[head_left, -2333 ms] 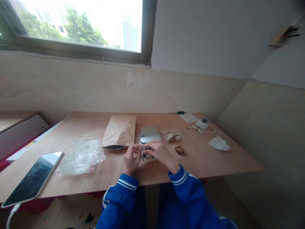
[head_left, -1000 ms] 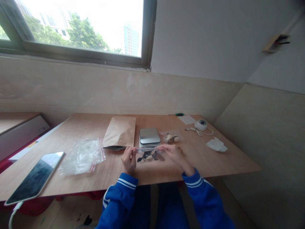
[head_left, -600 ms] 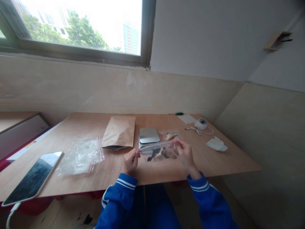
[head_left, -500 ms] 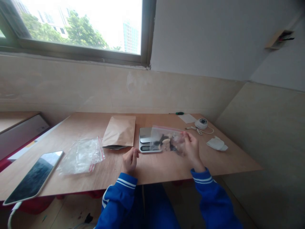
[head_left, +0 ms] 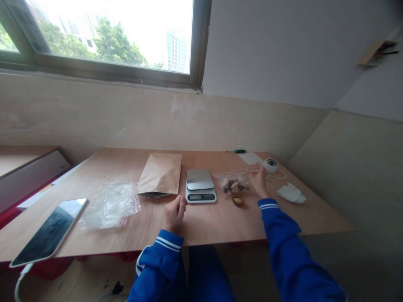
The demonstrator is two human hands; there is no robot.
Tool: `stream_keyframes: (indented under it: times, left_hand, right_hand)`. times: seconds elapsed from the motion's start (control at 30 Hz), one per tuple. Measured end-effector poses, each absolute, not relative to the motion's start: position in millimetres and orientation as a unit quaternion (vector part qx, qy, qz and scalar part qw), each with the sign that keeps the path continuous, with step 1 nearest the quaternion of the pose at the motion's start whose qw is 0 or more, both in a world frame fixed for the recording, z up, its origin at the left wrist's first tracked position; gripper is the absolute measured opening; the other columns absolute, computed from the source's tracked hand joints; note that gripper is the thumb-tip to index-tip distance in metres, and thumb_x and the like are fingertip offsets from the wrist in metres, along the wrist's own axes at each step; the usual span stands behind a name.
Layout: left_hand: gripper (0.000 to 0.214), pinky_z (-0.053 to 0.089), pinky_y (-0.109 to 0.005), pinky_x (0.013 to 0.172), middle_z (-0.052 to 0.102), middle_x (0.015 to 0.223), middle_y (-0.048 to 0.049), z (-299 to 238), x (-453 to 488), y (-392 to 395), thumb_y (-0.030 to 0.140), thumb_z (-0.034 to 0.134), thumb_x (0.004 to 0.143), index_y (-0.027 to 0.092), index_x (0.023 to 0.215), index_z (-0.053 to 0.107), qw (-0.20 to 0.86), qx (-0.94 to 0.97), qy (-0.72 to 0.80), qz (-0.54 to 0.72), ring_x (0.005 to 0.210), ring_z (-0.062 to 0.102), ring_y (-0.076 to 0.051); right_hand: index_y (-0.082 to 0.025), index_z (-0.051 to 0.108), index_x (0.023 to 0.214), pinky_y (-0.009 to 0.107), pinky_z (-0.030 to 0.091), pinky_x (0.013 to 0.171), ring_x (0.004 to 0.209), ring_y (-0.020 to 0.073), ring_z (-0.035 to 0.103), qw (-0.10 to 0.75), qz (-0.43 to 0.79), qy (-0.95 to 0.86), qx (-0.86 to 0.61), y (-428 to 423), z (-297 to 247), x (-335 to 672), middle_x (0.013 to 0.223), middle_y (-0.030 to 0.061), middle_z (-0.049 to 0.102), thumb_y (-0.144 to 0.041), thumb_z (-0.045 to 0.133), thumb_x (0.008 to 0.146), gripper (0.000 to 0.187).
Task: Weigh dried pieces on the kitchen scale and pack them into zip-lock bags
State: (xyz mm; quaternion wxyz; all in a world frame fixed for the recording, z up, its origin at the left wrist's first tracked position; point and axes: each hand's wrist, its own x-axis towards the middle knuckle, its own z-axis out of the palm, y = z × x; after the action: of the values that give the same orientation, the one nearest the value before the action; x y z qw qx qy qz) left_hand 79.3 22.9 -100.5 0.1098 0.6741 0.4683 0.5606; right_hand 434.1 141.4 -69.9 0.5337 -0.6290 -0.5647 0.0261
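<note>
My right hand [head_left: 258, 181] pinches the right edge of a clear zip bag [head_left: 220, 179] with brown and pale pieces inside that look like dried mushrooms. The bag is at the tabletop, right of a kitchen scale [head_left: 199, 180] with a steel plate. One loose dried mushroom [head_left: 238, 201] lies on the wood just in front of the bag. My left hand [head_left: 175, 213] rests closed in a fist near the scale's front left corner, with nothing showing in it. Behind it lies a brown kraft pouch [head_left: 160, 173], its mouth facing me.
Flat empty zip bags [head_left: 108, 205] and a tablet [head_left: 50, 230] with a cable lie on the left of the table [head_left: 151, 235]. At the right are a white dome camera [head_left: 271, 165], a crumpled white cloth or tissue [head_left: 291, 193], a white paper [head_left: 250, 158] and a green-handled screwdriver [head_left: 240, 151].
My right hand has moved the zip bag off from over the scale, right and down to the table. A loose mushroom now shows in front of it. My left fist has stayed put.
</note>
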Motion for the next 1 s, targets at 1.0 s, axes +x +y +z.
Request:
stream_keyframes:
  times: [1.0]
  left_hand:
    - [0.026,0.041,-0.050,0.093,0.055,0.105,-0.0133,-116.1,48.5,38.1,0.011,0.045,0.077,0.014,0.101,0.053,-0.021,0.399,0.710,0.580,0.104,0.052,-0.029]
  right_hand:
    - [-0.020,0.061,0.086,0.040,0.051,0.080,0.086,0.0246,0.060,0.365,0.123,-0.730,-0.564,38.5,-109.6,359.5,0.090,0.0085,0.060,-0.021,0.050,0.081,0.012]
